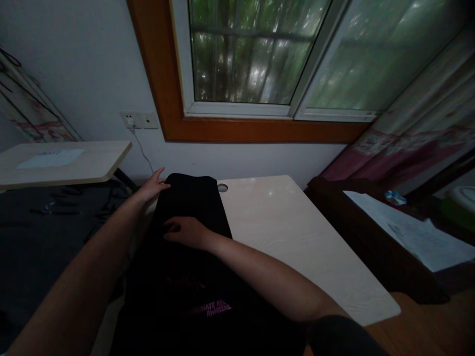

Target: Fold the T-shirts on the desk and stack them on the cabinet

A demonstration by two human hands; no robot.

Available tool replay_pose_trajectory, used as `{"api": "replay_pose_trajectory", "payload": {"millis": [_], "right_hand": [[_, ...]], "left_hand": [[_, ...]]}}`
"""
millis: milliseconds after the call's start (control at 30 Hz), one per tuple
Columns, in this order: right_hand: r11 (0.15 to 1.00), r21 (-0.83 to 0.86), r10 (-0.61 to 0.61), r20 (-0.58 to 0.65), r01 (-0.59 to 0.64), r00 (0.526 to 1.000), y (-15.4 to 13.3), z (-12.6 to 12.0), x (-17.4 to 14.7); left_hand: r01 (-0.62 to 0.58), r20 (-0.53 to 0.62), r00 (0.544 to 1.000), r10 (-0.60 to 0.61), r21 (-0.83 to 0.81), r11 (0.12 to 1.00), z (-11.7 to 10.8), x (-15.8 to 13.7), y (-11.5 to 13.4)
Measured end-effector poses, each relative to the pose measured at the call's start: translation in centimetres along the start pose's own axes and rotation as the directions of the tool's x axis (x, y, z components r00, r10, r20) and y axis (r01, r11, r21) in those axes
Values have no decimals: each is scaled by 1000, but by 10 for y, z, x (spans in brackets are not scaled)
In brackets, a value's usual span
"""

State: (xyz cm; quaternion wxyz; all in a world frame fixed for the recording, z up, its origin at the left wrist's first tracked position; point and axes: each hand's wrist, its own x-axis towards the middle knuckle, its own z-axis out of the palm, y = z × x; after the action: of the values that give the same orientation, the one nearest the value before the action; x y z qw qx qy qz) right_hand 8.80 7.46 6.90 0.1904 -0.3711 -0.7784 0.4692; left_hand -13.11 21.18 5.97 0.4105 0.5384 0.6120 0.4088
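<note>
A black garment [193,202], probably a shirt, lies in a long strip over the left part of a pale tabletop [270,222]. Pink lettering [218,307] shows on its nearer part. My left hand [153,187] is at the cloth's far left corner, fingers spread and thumb reaching over its edge. Over the middle of the strip is my right hand [188,232], its fingers bent and a gap showing between thumb and forefinger. The dark cloth hides whether those fingertips touch it. Nothing is visibly held in either hand.
A small side table [107,165] with a paper sheet [52,158] stands at the left, above dark grey fabric [48,237]. A charger cable [143,151] hangs from the wall socket [139,120]. At the right, a dark wooden surface [371,237] bears a large sheet [408,230].
</note>
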Motion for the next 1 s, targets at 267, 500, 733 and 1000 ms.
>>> {"api": "replay_pose_trajectory", "payload": {"millis": [267,500,733,1000], "right_hand": [[994,-103,-32,-15,30,999,6,13,-14],[983,-144,-129,-119,111,984,-23,12,-2],[931,-313,-153,129,187,980,-24,28,2],[963,-217,-144,85,159,986,-1,3,-16]], "left_hand": [[12,-83,996,-17,-50,999,0,0,-22],[-80,-182,981,73,-30,996,-12,15,-11],[-24,-151,988,36,86,996,-11,12,-35],[-39,-185,972,144,478,878,-10,-2,-48]]}}
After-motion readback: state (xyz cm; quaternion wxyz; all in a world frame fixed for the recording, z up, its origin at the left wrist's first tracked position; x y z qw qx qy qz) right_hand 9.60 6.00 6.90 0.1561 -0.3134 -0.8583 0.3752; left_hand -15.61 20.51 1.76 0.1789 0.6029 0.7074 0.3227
